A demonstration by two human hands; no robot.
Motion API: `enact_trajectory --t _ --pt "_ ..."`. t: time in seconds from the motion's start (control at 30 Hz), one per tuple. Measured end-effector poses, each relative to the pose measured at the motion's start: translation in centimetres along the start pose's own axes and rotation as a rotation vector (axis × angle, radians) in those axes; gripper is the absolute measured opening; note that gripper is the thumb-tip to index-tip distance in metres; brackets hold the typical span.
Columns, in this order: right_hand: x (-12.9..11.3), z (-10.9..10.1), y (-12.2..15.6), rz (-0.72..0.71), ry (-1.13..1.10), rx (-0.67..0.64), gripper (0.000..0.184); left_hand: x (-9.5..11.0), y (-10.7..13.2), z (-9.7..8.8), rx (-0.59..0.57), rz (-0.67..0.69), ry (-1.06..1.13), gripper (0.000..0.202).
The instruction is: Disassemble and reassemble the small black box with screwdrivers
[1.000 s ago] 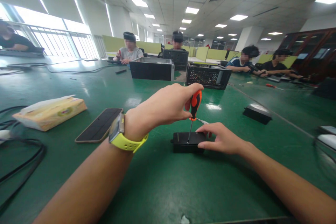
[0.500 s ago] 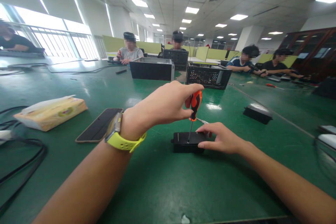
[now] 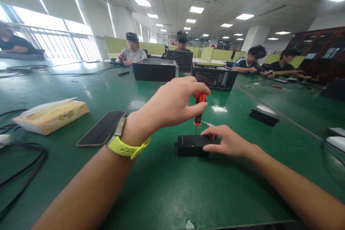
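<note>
With fingers and thumb closed round its handle, my left hand [image 3: 178, 99] holds an orange and black screwdriver [image 3: 198, 118] nearly upright. The screwdriver's tip meets a small screw on top of a black rectangular box [image 3: 192, 149], which lies on the green table [image 3: 151, 190]. My right hand [image 3: 229, 142] grips the right end of this box between thumb and fingers. Part of a thin metal tool [image 3: 207, 124] shows behind the right hand; its kind I cannot make out.
A phone [image 3: 102, 129] and a tissue pack [image 3: 52, 115] lie to the left, beside black cables [image 3: 29, 179]. Another black box [image 3: 264, 116] sits to the right. Computer cases [image 3: 156, 70] stand farther back. Several people work around the table. Another screwdriver [image 3: 279, 87] lies far right.
My left hand has shifted its fingers on the screwdriver's handle, the thumb now higher and across it. The screwdriver's tip stays at the same screw; my right hand keeps its hold.
</note>
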State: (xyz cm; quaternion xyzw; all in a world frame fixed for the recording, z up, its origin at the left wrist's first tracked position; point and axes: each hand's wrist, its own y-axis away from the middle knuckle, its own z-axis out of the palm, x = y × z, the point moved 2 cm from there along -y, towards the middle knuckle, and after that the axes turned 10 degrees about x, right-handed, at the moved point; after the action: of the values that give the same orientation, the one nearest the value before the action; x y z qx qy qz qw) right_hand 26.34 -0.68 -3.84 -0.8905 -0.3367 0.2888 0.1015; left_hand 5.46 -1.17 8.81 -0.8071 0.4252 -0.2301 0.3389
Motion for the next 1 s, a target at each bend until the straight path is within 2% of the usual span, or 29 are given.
enact_trajectory --t 0.13,0.5,0.67,1.0 --pt "-0.1 -0.1 0.0 0.003 -0.005 -0.001 0.039 0.2 0.1 -0.3 -0.004 -0.044 0.071 0.028" --pt "0.0 0.1 0.0 0.000 -0.001 -0.002 0.039 0.6 0.1 0.4 0.046 -0.154 0.117 0.017" --pt "0.1 0.1 0.1 0.000 0.006 0.002 0.039 0.4 0.1 0.6 -0.003 -0.177 0.185 0.022" --pt "0.0 0.1 0.0 0.001 0.009 -0.006 0.038 0.8 0.4 1.6 -0.049 -0.226 0.182 0.009"
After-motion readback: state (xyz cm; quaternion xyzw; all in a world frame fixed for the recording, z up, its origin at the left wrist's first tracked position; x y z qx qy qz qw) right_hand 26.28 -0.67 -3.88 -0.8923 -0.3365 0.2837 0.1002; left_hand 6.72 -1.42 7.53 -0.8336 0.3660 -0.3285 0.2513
